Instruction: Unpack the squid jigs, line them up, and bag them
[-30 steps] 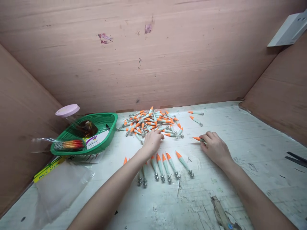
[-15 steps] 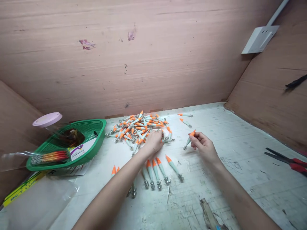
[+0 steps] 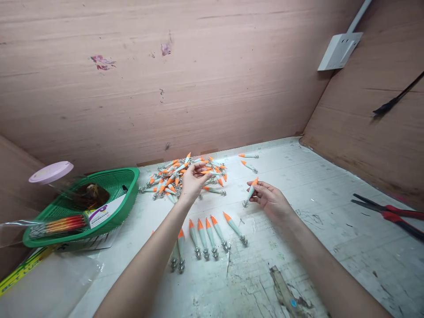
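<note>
My right hand pinches a squid jig with an orange nose and pale green body. Its hook crown points down to the left, just above the table. My left hand is over a pile of the same squid jigs, thumb and fingers apart at the pile's right side; my hand covers part of the pile. Nearer to me lies a row of several squid jigs, orange noses pointing away and hook crowns toward me. My left forearm hides the row's left part.
A green basket at left holds packaged jigs and a lidded tub. A clear plastic bag lies before it. Red-handled scissors lie at right. Two loose jigs lie behind my right hand. Cardboard walls enclose the table.
My left hand has shifted up and left over the pile, and its fingers have spread. My right hand still holds its squid jig. The whole view has shifted slightly.
</note>
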### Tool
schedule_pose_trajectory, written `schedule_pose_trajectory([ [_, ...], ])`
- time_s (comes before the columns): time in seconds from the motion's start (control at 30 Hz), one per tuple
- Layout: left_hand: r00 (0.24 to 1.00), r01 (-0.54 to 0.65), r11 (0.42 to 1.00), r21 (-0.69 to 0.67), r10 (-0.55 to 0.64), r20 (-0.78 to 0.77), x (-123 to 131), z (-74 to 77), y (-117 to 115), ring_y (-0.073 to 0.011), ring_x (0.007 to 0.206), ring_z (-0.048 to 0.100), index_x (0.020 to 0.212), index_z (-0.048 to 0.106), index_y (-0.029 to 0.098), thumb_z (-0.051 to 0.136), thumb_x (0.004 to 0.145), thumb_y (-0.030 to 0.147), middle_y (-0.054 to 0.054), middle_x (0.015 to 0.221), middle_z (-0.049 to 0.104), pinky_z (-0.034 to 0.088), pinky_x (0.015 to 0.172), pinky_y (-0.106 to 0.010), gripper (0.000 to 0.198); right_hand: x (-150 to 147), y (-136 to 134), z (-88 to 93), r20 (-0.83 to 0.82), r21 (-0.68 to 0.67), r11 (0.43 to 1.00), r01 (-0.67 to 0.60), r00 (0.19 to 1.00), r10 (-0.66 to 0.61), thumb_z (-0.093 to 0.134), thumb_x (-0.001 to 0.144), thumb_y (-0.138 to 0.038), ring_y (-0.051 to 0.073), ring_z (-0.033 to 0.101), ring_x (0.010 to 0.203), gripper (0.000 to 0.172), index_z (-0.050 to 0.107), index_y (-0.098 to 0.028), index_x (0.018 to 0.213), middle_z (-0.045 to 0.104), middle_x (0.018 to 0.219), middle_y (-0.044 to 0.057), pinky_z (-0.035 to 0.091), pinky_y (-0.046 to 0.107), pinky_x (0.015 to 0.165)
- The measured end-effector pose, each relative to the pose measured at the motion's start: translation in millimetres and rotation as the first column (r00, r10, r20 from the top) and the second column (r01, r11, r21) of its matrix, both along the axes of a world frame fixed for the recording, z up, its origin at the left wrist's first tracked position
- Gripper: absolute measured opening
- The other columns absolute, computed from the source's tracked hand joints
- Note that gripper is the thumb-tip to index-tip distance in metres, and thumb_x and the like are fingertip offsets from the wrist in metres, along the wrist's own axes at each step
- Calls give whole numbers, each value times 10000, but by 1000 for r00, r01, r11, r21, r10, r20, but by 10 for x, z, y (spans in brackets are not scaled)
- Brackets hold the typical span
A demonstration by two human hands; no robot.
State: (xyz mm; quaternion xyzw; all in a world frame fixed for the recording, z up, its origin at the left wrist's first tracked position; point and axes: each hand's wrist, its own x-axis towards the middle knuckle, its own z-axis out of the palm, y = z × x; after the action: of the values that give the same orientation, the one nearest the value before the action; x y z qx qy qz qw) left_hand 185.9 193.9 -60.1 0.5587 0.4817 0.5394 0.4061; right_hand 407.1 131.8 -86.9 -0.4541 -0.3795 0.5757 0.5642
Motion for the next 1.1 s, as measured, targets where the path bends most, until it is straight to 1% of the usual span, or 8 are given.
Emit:
schedule_pose_trajectory([
  [0.13, 962, 138, 986, -98, -110, 250, -5, 44, -320, -189, 910, 653, 1083, 535, 161, 805, 581, 236, -52, 927, 677, 509, 878, -367, 575, -37, -75, 94, -61, 21, 987, -157, 986, 158, 744, 647, -374, 134, 572, 665, 326, 614, -185, 878, 639, 747, 18, 475, 269, 629],
  [0.27, 879, 332, 910, -248, -202, 433, -5, 104, -669, -188, 921, 664, 1048, 561, 157, 805, 611, 199, -83, 1024, 686, 501, 894, -358, 503, -91, -162, 143, -120, 50, 946, -321, 938, 324, 754, 673, -313, 123, 577, 682, 262, 597, -197, 847, 630, 762, 0, 480, 245, 620],
  [0.63, 829, 482, 786, -388, -266, 491, -47, 159, -982, -169, 923, 648, 1045, 634, 188, 820, 602, 254, -54, 977, 676, 500, 839, -279, 484, -242, -314, 234, -60, 45, 847, -530, 845, 532, 752, 680, -339, 122, 582, 669, 273, 632, -179, 866, 635, 825, 19, 499, 251, 606],
  [0.7, 886, 414, 819, -398, -262, 383, -208, 240, -985, -166, 900, 642, 1073, 626, 191, 810, 602, 281, -53, 981, 663, 500, 834, -290, 513, -196, -274, 214, 18, 15, 868, -497, 868, 496, 754, 665, -350, 111, 576, 635, 281, 634, -178, 852, 628, 798, 10, 496, 248, 592],
  [0.77, 969, 241, 888, -392, -197, 150, -507, 342, -1002, -168, 882, 628, 1085, 621, 188, 801, 587, 316, -48, 975, 645, 497, 811, -292, 545, -147, -214, 155, 208, -82, 903, -421, 879, 429, 742, 656, -335, 98, 555, 558, 255, 622, -171, 811, 599, 716, -11, 487, 241, 540],
  [0.87, 957, -127, 914, -385, 11, -290, -1089, 397, -1092, -168, 780, 600, 1017, 636, 152, 781, 532, 382, -36, 866, 620, 490, 727, -285, 556, -145, -143, 3, 548, -235, 933, -272, 755, 359, 661, 689, -254, 98, 522, 462, 127, 578, -170, 736, 534, 601, -38, 460, 236, 451],
  [0.97, 869, -318, 847, -426, 81, -488, -1557, 216, -1253, -175, 672, 573, 899, 638, 134, 751, 458, 414, -21, 752, 588, 479, 621, -290, 535, -237, -146, -136, 682, -251, 939, -234, 645, 344, 598, 715, -195, 115, 531, 446, 49, 557, -176, 696, 543, 572, -29, 448, 243, 429],
  [1.1, 860, -315, 809, -497, 21, -511, -1753, -115, -1423, -188, 621, 572, 832, 615, 156, 702, 489, 457, -12, 694, 579, 481, 584, -307, 465, -358, -169, -131, 833, -147, 967, -207, 502, 234, 593, 770, -264, 162, 575, 528, 119, 556, -192, 683, 608, 607, 10, 430, 274, 495],
])
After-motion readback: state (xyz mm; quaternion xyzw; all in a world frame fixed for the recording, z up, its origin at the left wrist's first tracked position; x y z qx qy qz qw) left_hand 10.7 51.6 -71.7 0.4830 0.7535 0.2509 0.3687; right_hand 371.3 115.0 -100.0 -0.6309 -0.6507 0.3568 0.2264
